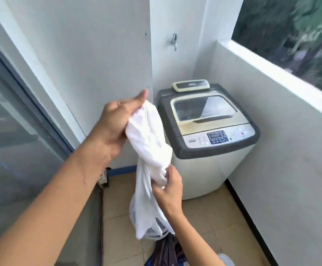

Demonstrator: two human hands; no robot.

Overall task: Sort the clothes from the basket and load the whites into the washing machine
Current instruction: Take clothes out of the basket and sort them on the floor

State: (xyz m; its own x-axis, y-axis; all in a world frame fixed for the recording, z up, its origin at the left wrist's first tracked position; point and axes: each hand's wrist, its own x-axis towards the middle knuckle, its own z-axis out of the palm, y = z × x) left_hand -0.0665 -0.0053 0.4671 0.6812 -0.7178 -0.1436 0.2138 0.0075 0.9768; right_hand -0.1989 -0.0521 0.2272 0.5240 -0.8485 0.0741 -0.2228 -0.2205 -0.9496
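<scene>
Over the tiled floor [223,217], near the front-left corner of the washing machine [210,135], a white garment [148,143] hangs between both hands: left hand [116,120] grips its top, right hand [168,191] pinches it lower down. Machine lid [204,110] looks closed, so apparently no whites loaded yet. Dark clothes [165,248] sit at bottom edge w/ the basket [152,234], mostly hidden; sorting seems early.

Soft matt white cloth [148,139]; glossy, probably plastic washing machine [210,127] (lid glassy).
</scene>
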